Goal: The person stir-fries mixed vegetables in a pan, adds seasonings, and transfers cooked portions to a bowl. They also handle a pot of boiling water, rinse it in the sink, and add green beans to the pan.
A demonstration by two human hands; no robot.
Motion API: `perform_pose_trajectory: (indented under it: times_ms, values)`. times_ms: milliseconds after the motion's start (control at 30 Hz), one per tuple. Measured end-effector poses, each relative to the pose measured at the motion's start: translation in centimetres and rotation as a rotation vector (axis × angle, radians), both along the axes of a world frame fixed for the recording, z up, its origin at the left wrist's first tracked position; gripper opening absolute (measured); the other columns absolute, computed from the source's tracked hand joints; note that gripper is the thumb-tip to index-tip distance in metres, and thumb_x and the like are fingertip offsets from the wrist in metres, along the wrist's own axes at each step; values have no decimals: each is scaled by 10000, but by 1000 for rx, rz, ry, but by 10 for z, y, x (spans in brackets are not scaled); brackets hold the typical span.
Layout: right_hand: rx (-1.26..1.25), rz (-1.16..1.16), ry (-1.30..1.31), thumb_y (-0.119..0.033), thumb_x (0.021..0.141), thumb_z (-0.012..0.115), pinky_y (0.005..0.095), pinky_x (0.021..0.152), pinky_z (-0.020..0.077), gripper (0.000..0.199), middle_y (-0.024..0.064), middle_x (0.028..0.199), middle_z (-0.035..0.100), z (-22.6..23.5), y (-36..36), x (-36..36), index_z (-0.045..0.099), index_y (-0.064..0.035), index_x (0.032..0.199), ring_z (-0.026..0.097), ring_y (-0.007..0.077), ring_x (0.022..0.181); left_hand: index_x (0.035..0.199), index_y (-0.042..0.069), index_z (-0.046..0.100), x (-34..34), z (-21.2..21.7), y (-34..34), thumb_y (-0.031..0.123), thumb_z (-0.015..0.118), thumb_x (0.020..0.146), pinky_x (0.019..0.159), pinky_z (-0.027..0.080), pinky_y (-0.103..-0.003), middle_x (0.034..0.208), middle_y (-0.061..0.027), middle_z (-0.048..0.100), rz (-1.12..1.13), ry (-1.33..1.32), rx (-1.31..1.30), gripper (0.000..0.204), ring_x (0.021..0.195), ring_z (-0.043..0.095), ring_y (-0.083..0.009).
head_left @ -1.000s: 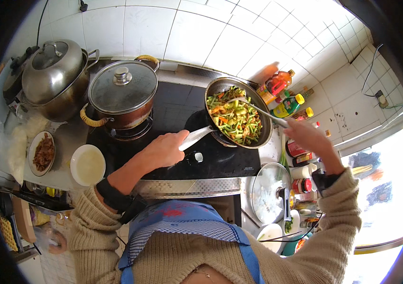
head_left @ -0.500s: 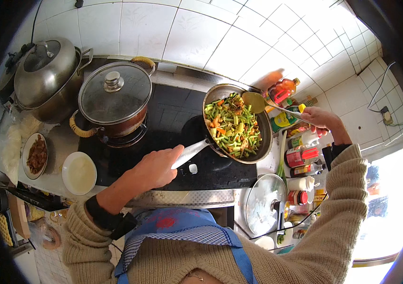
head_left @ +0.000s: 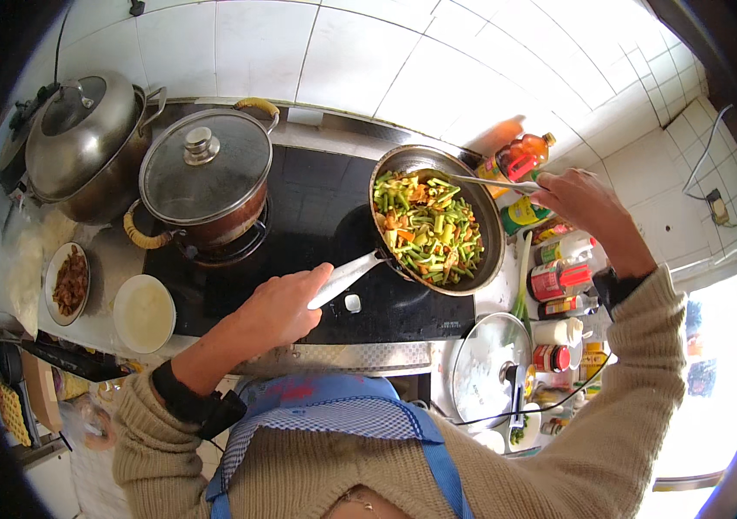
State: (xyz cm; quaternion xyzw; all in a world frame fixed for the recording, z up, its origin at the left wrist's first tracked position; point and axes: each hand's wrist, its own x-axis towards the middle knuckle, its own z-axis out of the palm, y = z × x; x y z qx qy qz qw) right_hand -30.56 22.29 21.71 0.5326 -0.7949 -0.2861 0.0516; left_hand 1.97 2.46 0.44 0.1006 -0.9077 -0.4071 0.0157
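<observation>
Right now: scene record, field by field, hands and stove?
left hand: left hand grips the silver handle of the steel frying pan
right hand: right hand holds a metal spatula, its tip at the pan's far rim
pan contents: chopped green beans with orange pieces
stove: black cooktop
other burner: glass-lidded brown pot
right of stove: bottles and jars

Between my left hand [head_left: 278,310] on the pan handle [head_left: 344,278] and the lidded brown pot [head_left: 204,177] the black cooktop [head_left: 312,195] lies bare, so there is room to pass there, though the pot and the big steel pot [head_left: 83,143] wall off the far left. My right hand [head_left: 589,208] has little room: bottles and jars [head_left: 559,277] crowd just beside the frying pan [head_left: 438,221], and a round lid [head_left: 485,368] lies below them. The white bowl [head_left: 144,313] and small dish [head_left: 67,283] fill the near-left counter edge.
</observation>
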Motion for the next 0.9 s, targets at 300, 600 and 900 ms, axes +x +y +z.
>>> perform_pose_trajectory:
  times_ms: [300,600,900]
  values:
    - [-8,-108,377,-400,919,547,384,533,513,327,76,731,617,2,82,119,576,-115,1078,644,264,609,1288,-13,434,-3,0,-3,103,590,755,810,485,-470,1055,-301,604,-53,-26,12,567,962,606,-438]
    - [-52,-292,453,-395,925,544,367,536,528,383,85,748,616,-3,105,209,576,-105,1173,654,261,620,1125,-28,436,-8,-8,13,133,622,774,801,483,-499,983,-303,615,-85,6,63,430,953,595,-458]
    - [-8,-424,337,-380,894,582,366,538,540,324,77,722,642,-37,87,248,571,-81,1021,678,246,646,1097,-49,431,-12,-7,34,115,603,788,881,480,-481,1067,-309,600,-90,-67,133,390,1027,582,-455]
